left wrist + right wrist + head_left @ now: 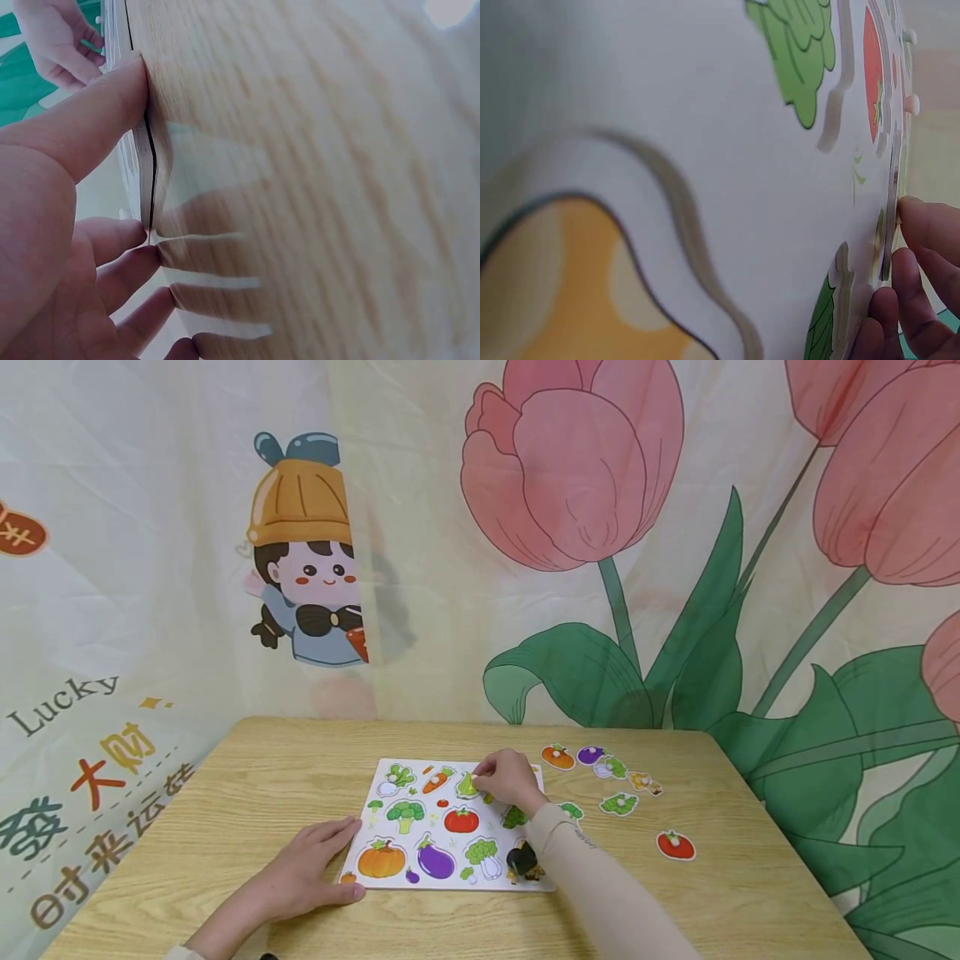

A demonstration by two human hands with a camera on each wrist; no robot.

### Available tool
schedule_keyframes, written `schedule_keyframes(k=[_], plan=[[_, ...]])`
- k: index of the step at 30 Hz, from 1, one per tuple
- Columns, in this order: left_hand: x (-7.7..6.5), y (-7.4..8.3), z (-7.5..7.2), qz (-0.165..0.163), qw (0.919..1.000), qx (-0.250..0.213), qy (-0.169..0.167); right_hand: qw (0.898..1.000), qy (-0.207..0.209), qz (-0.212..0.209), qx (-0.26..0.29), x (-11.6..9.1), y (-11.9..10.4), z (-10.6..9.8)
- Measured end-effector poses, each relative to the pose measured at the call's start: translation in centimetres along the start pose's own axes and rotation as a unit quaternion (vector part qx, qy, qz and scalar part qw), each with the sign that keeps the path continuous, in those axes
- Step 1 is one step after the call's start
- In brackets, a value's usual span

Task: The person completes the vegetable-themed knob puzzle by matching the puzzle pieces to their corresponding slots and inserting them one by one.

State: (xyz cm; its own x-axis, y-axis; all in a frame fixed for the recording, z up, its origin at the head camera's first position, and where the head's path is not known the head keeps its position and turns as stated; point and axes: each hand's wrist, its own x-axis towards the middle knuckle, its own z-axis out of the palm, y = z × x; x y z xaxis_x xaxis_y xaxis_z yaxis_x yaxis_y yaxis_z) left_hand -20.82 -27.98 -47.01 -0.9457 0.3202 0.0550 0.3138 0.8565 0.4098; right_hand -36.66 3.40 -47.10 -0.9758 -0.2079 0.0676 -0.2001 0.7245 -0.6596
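A white vegetable puzzle board (427, 814) lies on the wooden table. My right hand (510, 777) pinches a light green, pepper-like puzzle piece (467, 786) over the board's upper part. Edge-on in the right wrist view, that piece (890, 225) meets the fingertips of my right hand (919, 277). At the board's lower left corner rests my left hand (311, 868), thumb at the bottom edge and fingers along the left edge. Fairly straight fingers of my left hand (112, 277) touch the board's side in the left wrist view. A carrot piece (433, 785) lies left of the green one.
Loose knobbed pieces lie right of the board: a pumpkin (558, 757), an eggplant (591, 755), a white-and-green vegetable (611, 767), a brownish piece (645, 783), a green leafy one (619, 804) and a tomato (677, 845). A printed curtain (420, 527) hangs behind the table (255, 777).
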Motion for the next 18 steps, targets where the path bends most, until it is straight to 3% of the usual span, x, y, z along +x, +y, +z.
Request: schedule_keyframes(k=[18], plan=[[0.04,-0.05,-0.02,0.002,1.0,-0.002,-0.002,1.0,-0.007,0.024,0.01,-0.36,-0.6,-0.03]])
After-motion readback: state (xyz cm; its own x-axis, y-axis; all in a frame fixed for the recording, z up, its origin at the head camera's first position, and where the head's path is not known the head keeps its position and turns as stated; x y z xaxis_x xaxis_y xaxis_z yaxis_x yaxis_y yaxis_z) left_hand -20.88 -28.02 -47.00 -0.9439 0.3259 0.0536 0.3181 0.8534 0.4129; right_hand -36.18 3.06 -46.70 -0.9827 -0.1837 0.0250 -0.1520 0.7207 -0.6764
